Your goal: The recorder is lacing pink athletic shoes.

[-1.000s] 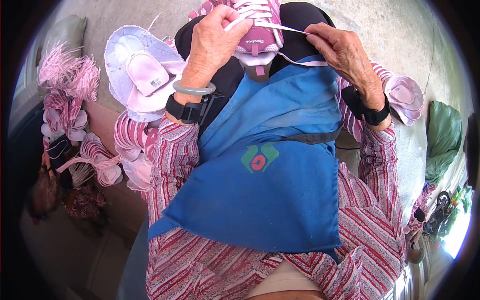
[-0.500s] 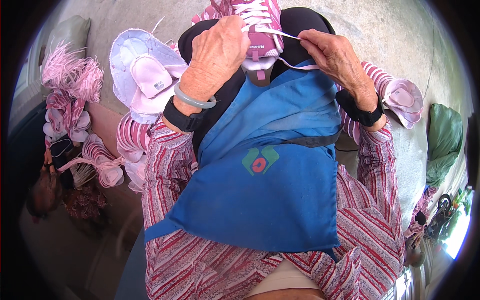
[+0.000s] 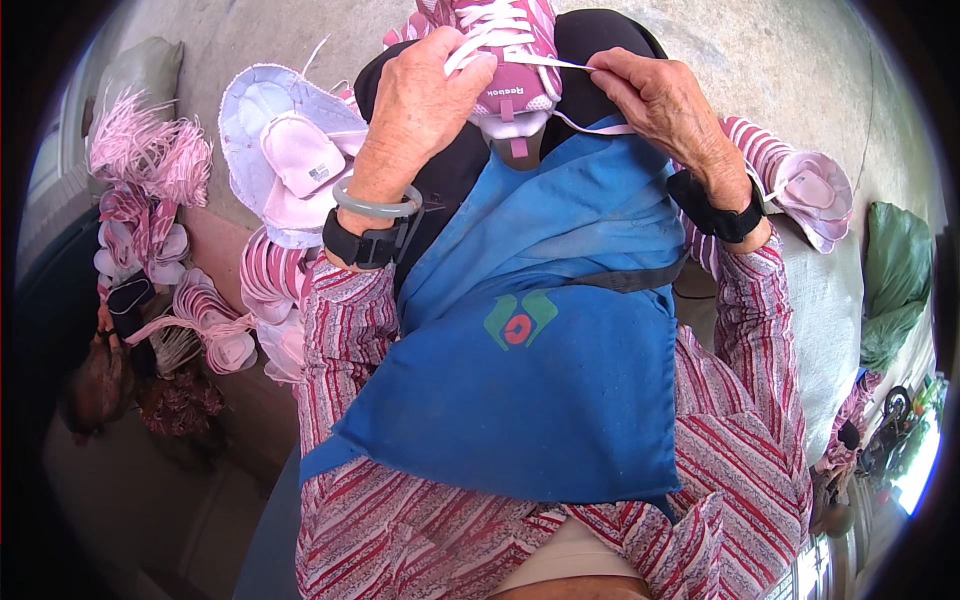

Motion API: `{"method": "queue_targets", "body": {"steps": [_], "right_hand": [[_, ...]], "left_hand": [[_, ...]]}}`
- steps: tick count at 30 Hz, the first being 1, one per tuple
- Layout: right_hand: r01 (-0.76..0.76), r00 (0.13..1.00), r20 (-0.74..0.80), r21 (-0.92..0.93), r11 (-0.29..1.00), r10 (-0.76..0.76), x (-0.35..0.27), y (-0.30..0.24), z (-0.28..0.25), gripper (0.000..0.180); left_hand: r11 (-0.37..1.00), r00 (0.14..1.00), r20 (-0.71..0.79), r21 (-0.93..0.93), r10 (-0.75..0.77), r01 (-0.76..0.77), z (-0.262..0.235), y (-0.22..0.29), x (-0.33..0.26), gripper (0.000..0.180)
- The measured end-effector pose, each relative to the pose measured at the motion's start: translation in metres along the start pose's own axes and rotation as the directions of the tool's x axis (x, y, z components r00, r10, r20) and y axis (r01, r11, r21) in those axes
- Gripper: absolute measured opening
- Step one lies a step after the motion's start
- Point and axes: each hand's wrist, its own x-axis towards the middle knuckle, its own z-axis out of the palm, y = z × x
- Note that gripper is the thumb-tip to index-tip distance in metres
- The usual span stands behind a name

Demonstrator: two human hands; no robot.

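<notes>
A pink shoe upper (image 3: 510,60) with white laces rests on my lap at the top of the view, above a blue apron (image 3: 540,340). My left hand (image 3: 420,95) grips the upper's left side, fingers over the laces. My right hand (image 3: 660,95) pinches the end of a white lace (image 3: 555,63) pulled taut to the right of the upper. Both wrists wear black bands, and the left one also has a grey bangle.
A stack of white and pink shoe uppers (image 3: 285,165) lies at my left, with bundles of pink pieces (image 3: 150,170) farther left. Another pink upper (image 3: 815,190) sits at my right, beside a green bag (image 3: 895,280). Concrete floor lies beyond.
The shoe upper and both hands have shifted slightly up and right in the view. My left hand has closed further over the laces, and the lace in my right hand is drawn tighter.
</notes>
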Motion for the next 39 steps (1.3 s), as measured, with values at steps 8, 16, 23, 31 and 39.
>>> {"method": "queue_targets", "body": {"steps": [8,16,23,31,39], "right_hand": [[0.050,0.999,-0.007,-0.069,0.996,-0.051,0.001,-0.001,0.008,0.017],[0.042,0.994,0.102,0.071,0.997,-0.049,-0.001,-0.011,-0.008,0.014],[0.174,0.984,0.014,-0.295,0.940,-0.178,0.008,0.010,-0.036,0.016],[0.003,0.990,-0.140,-0.124,0.992,-0.021,-0.016,-0.004,-0.040,0.013],[0.246,0.957,0.242,-0.385,0.889,-0.160,-0.023,-0.021,0.009,0.012]], "left_hand": [[0.989,0.989,0.016,-0.019,-0.144,0.144,0.004,-0.002,0.003,0.031],[0.922,0.960,0.040,-0.270,-0.276,0.276,0.001,-0.011,0.008,0.032],[0.974,0.973,-0.054,0.014,-0.226,0.227,-0.021,-0.038,0.007,0.027],[0.969,0.927,-0.281,-0.074,-0.249,0.238,-0.046,-0.050,-0.026,0.037],[0.990,0.990,-0.022,-0.019,0.141,-0.141,0.007,-0.031,-0.036,0.032]]}}
